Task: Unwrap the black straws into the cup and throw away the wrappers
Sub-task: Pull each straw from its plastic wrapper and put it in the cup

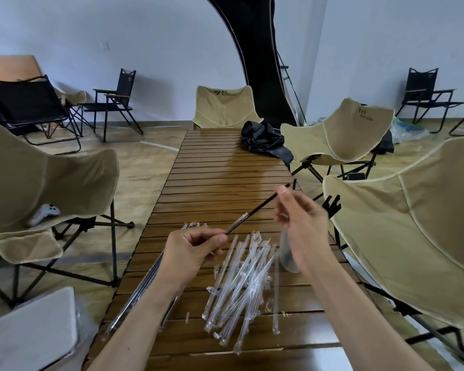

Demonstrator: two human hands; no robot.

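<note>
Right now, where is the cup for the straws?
The clear cup stands on the wooden table near its right edge, partly hidden behind the right hand, just right of the wrapper pile.

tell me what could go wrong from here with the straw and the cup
1. The cup stands near the table edge behind the right hand; a bump could tip it.
2. The black straw, pinched between both hands, may bend.
3. Empty wrappers pile up and could slide off.

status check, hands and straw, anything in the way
Left hand pinches black straw low end; right hand pinches top end. Wrapper partly off. Empty wrappers piled on table. Nothing blocking.
</note>
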